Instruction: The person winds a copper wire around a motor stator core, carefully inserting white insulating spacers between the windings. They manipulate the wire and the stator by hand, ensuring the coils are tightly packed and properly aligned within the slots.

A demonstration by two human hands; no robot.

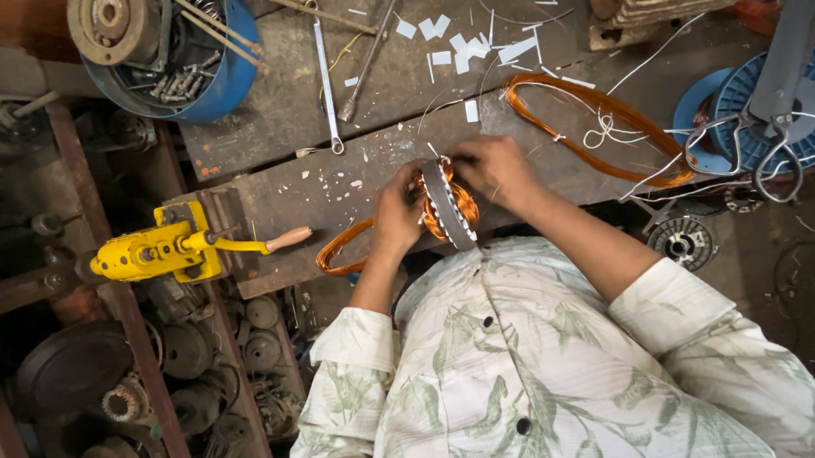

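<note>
Gripping the ringed stator (447,204) at the bench's (310,183) six-o'clock edge, the left hand (397,213) clenched its rim while the right hand's (495,169) fingers pinched copper winding at one o'clock — loose turns could snag or kink, and the stator, overhanging, might slip off.

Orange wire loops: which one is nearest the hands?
The small loop beside the left hand, under the motor core; the big loop lies farther right.
</note>
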